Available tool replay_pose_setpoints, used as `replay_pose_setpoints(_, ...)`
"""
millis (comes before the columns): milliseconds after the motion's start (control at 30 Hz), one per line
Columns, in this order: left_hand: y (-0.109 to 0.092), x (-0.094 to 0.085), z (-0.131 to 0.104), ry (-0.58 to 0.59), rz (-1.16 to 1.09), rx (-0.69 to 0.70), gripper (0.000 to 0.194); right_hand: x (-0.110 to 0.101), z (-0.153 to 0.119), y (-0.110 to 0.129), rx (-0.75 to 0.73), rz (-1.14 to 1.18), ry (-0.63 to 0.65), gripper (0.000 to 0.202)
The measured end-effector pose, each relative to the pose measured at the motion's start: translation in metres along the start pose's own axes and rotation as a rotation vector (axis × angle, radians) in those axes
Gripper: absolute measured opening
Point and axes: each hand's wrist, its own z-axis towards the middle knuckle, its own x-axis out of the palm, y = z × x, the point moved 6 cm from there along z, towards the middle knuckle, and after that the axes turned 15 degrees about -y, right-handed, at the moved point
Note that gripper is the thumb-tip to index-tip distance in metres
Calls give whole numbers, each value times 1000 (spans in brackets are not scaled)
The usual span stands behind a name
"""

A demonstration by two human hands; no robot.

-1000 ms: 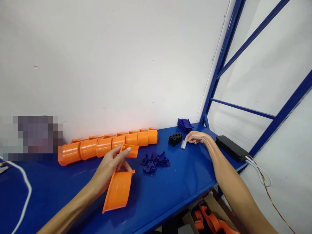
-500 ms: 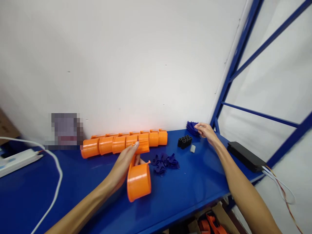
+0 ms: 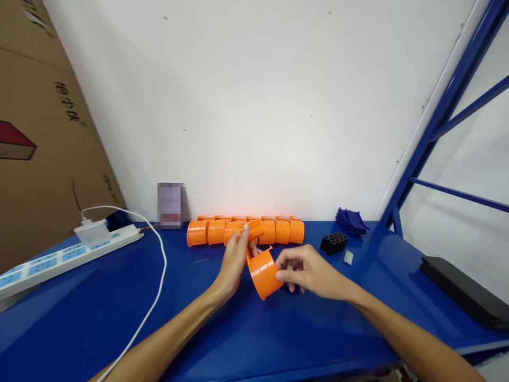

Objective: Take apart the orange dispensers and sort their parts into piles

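My left hand [image 3: 235,260] is closed round the arm of an orange plastic part that ends in a round cup [image 3: 264,273]. The part is held above the blue table, its cup tilted with the open end toward the right. My right hand [image 3: 308,270] is at that open end, its fingers curled and the thumb by the rim. Whether something small is inside those fingers is hidden. Behind my hands lies a row of several similar orange parts [image 3: 217,232]. The loose dark blue pieces are mostly covered by my right hand.
A stack of thin blue plates [image 3: 352,221], a block of black tubes [image 3: 334,242] and a small grey piece [image 3: 348,258] lie right. A black case [image 3: 463,289] is farther right. A power strip [image 3: 71,257] with a white cable [image 3: 162,249] crosses the left; a cardboard box [image 3: 51,148] stands behind.
My right hand has moved left from the blue plate stack to the open end of the orange cup. My left hand still holds the orange part, and the view has swung left.
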Motion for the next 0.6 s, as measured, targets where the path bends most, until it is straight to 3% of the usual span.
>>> replay_pose_setpoints(200, -2, 0, 3, 20, -87, -43, 55, -9, 20, 14, 9, 61, 175, 28)
replay_pose_setpoints(267, -1, 2, 2, 66, -133, -106, 54, -22, 25, 14, -4, 107, 144, 30)
replay_pose_setpoints(333, -1, 4, 1, 103, -165, -157, 59, -50, 31, 9, -14, 198, -34, 33)
replay_pose_setpoints(467, -1, 3, 1, 108, -118, -178, 63, -126, 39, -19, -7, 412, -501, 33)
replay_pose_setpoints(533, 0, 2, 1, 108, -91, -175, 62, -153, 41, -40, 80, 442, -636, 28)
replay_pose_setpoints(600, 1, 2, 1, 107, -74, -168, 61, -167, 44, -60, 194, 419, -695, 22)
